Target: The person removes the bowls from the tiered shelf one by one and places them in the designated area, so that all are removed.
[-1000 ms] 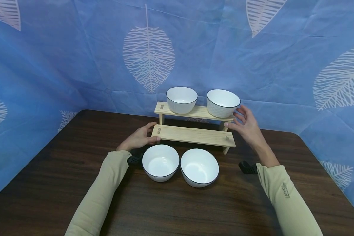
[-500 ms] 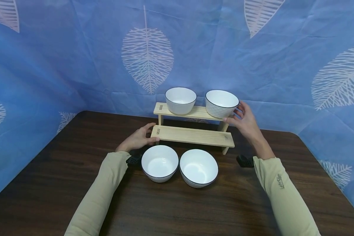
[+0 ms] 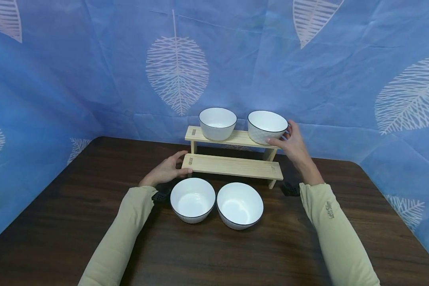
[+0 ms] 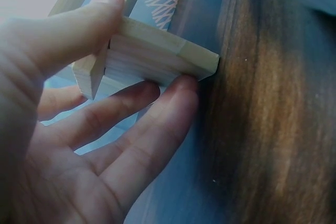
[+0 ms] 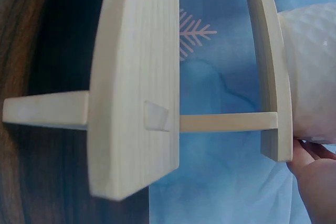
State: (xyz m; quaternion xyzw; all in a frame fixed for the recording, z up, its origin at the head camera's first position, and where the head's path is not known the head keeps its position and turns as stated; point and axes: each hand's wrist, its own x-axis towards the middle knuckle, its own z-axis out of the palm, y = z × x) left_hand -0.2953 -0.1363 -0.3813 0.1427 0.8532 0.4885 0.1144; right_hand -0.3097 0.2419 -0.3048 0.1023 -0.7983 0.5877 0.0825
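Observation:
A two-tier wooden stand (image 3: 232, 165) stands at the back of the table. My left hand (image 3: 166, 169) grips the left end of its lower shelf; in the left wrist view the thumb lies on the board and the fingertips touch the side support (image 4: 152, 59). On the upper shelf, at the right, sits a white bowl (image 3: 266, 133) with a dark rim and textured outside. My right hand (image 3: 296, 149) holds this bowl by its right side, thumb at the front, other fingers partly hidden behind. Another white bowl (image 3: 218, 127) sits left of it on the same shelf.
Two more white bowls, a left one (image 3: 193, 200) and a right one (image 3: 239, 204), stand side by side on the dark wooden table (image 3: 214, 258) in front of the stand. A blue cloth (image 3: 243, 59) with white leaf prints hangs close behind the stand.
My right hand has moved left, in against the upper right bowl, and its thumb has come round to the bowl's front. The left hand stays on the lower shelf's end.

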